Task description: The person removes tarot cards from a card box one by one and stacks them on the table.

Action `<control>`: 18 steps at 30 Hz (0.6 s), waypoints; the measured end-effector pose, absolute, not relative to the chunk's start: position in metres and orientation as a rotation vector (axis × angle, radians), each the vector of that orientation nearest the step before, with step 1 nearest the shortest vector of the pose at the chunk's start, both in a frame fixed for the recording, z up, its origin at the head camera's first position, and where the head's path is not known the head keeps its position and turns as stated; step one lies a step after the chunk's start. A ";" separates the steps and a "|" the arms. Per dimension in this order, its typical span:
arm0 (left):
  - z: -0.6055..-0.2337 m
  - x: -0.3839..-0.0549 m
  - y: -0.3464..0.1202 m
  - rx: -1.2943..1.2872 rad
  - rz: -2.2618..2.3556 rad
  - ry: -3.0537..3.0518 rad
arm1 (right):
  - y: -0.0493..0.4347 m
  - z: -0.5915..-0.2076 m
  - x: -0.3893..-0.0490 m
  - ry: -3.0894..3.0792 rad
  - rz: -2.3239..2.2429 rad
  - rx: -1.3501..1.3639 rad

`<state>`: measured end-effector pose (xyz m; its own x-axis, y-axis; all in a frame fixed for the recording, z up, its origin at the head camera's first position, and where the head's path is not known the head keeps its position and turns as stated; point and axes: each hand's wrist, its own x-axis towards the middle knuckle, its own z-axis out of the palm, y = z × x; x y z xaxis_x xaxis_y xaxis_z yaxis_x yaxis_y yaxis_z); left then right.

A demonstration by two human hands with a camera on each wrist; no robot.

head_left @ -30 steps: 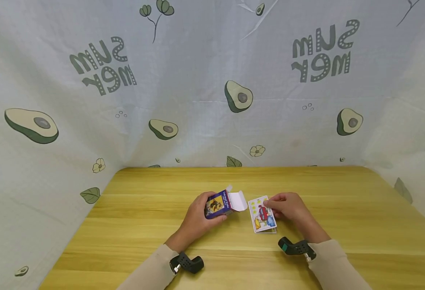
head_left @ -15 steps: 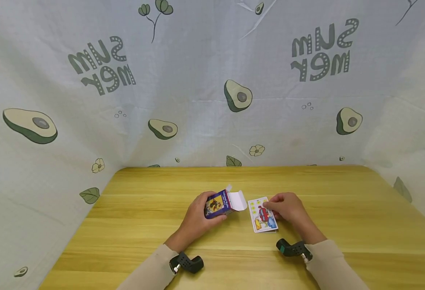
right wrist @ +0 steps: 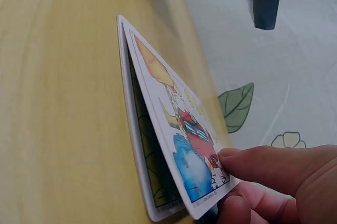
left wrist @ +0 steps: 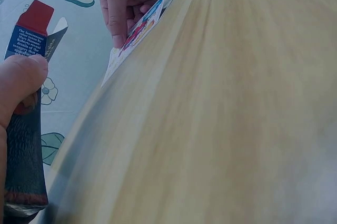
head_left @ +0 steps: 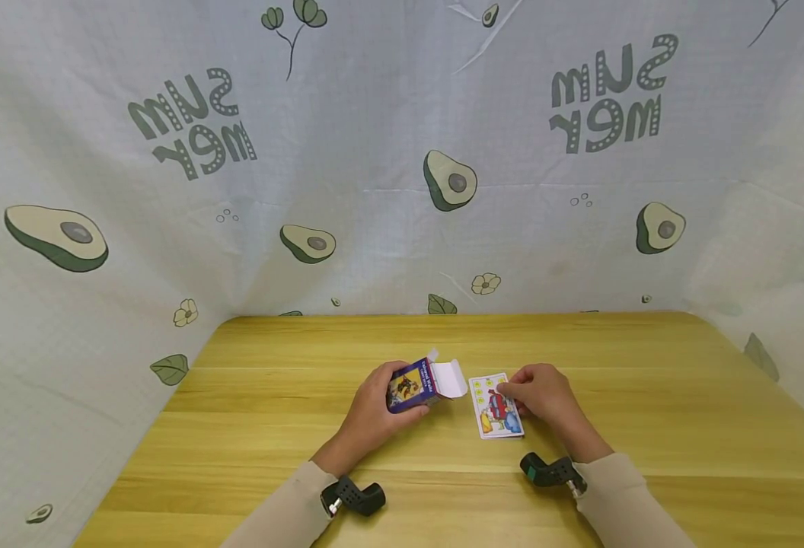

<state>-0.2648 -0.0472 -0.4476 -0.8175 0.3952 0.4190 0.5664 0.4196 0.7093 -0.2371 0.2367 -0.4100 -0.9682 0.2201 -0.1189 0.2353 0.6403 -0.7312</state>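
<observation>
In the head view my left hand (head_left: 373,415) grips a dark blue tarot card box (head_left: 410,387), fingers behind it and thumb along its near side. The box lies tilted, its white-lined flap (head_left: 450,379) standing open toward the right. My right hand (head_left: 544,394) pinches the right edge of a picture card (head_left: 489,415), thumb on its face. The right wrist view shows the pictured card (right wrist: 192,158) leaning over a second card (right wrist: 136,129), with a narrow wedge of space between them. The left wrist view shows the box's side panel (left wrist: 26,42) printed with small text.
A yellow wood-grain table (head_left: 251,426) lies under both hands. Behind it hangs a pale cloth (head_left: 374,137) printed with avocados, leaves and mirrored lettering. Each wrist wears a black camera mount, the left mount (head_left: 354,498) and the right mount (head_left: 553,472).
The pictured card in my right hand has shifted slightly and now covers the card under it almost fully. My right forearm has moved a little left. My left hand and the box stay put.
</observation>
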 end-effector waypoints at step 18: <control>-0.450 -0.267 -0.047 -0.858 -1.350 -2.482 | 0.233 -0.407 -0.235 2.852 -1.207 0.376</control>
